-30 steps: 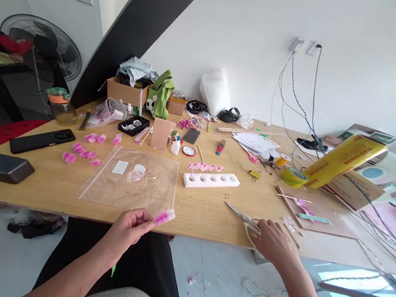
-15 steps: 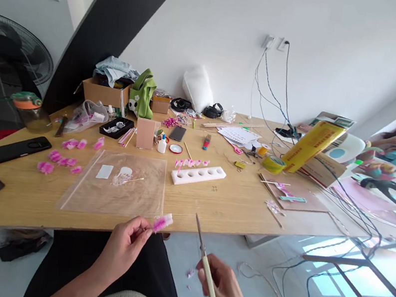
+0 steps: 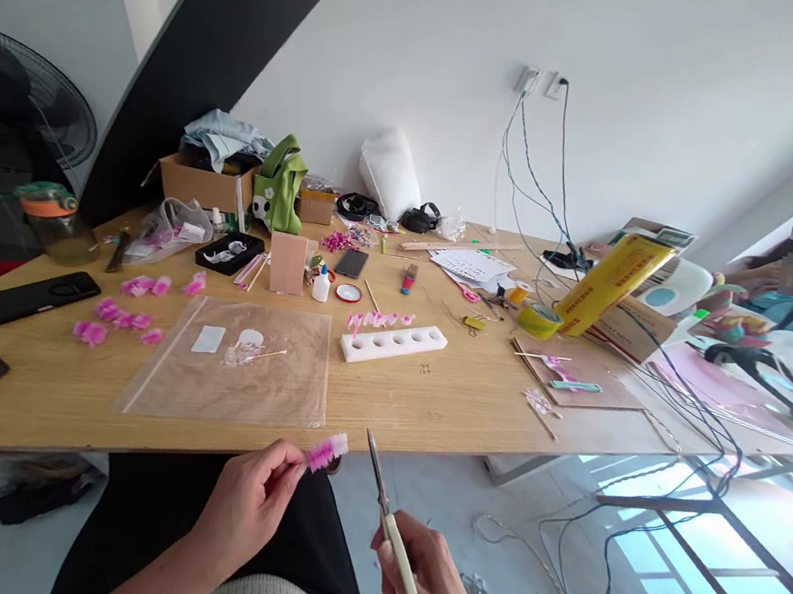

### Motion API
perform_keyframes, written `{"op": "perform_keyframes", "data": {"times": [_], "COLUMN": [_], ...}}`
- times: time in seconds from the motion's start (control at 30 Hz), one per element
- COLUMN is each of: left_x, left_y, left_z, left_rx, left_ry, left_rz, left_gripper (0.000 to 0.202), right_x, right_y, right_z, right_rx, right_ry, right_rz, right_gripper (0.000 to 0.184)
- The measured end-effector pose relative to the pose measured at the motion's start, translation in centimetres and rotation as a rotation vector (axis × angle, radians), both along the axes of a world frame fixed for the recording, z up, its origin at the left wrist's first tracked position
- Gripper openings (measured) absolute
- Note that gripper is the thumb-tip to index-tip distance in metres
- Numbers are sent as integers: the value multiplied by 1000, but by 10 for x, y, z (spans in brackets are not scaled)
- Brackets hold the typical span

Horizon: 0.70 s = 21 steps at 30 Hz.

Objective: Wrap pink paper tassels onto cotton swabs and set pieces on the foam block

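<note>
My left hand point(image 3: 263, 483) pinches one end of a fuzzy pink-and-white piece point(image 3: 327, 451), just past the table's front edge. Its paler tip points up and right. In my right hand point(image 3: 424, 565) are scissors point(image 3: 395, 530) with cream handles, their blades angled up and left, a short way right of the fuzzy piece and apart from it. Beyond my left hand lies a clear plastic bag point(image 3: 161, 384) with a white card point(image 3: 208, 340) and a cotton swab point(image 3: 271, 354) on it. Several pink tufts point(image 3: 123, 316) lie to its left.
A white foam holder point(image 3: 395, 346) with round holes stands mid-table, pink pieces beside it. A glue bottle point(image 3: 321, 285) and a black phone point(image 3: 351, 263) are farther back. At left lies a black case point(image 3: 19, 303). Cables point(image 3: 700, 389) hang at right, where a person sits.
My right hand has brought the scissors left, closer to the fuzzy pink piece. My left hand keeps its pinch and has barely moved. The view has shifted slightly.
</note>
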State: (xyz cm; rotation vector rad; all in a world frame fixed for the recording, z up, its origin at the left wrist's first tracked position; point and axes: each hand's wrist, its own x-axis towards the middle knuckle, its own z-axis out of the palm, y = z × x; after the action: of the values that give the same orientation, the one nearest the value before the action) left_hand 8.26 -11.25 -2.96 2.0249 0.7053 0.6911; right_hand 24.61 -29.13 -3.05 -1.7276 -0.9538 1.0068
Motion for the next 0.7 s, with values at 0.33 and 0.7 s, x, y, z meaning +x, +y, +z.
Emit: {"op": "perform_keyframes", "data": {"times": [0.33, 0.7], "left_x": [-6, -3], "left_y": [-4, -4], "left_z": [-2, -5], "left_rx": [25, 45], "left_ry": [4, 39], "left_rz": [-28, -41], "left_gripper": [18, 23], "right_x": [-1, -4], "right_y": [0, -3], "right_z": [-9, -10], "right_rx": [-22, -47], "right_ry": [-41, -25], "right_rz": [-5, -51], "right_gripper": [38, 45]}}
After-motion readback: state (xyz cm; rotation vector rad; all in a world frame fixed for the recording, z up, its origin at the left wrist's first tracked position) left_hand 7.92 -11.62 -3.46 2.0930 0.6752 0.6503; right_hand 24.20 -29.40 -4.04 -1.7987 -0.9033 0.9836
